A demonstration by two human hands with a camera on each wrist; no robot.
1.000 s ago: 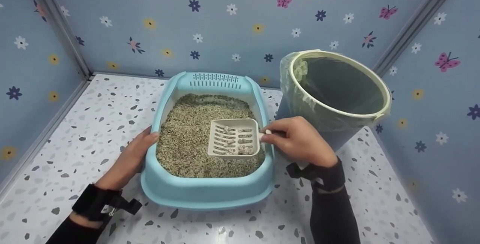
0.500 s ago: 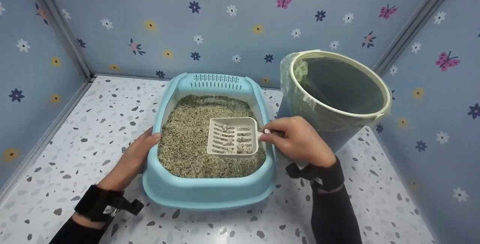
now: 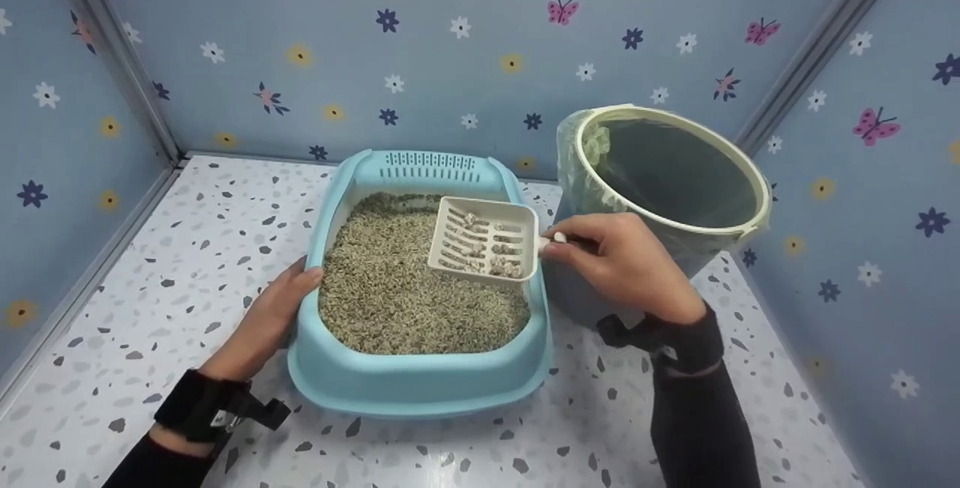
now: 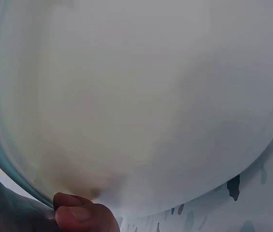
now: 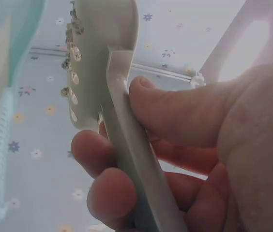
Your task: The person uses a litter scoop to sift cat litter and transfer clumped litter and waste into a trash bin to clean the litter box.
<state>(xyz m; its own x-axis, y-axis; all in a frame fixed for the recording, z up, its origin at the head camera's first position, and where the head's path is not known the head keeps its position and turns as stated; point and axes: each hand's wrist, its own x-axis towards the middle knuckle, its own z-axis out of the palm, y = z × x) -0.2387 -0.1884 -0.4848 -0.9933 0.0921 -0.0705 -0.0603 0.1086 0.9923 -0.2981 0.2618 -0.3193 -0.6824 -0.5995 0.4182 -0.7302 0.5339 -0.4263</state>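
Observation:
A slotted cream litter scoop carries several pale clumps above the right half of a light blue litter box. My right hand grips its handle, thumb on one side and fingers curled round the other, as the right wrist view shows along the handle. Grainy litter fills the bottom of the box. My left hand holds the box's left side, the thumb lying on the rim. In the left wrist view, fingertips touch the edge of the box's pale surface.
A bin lined with a translucent bag stands right of the box, its wide mouth uncovered. Blue patterned panels enclose the back and both sides. The floor is white with grey flecks.
My right hand has lifted the scoop up and to the right, toward the bin; its pan now tilts slightly. My left hand stays on the box.

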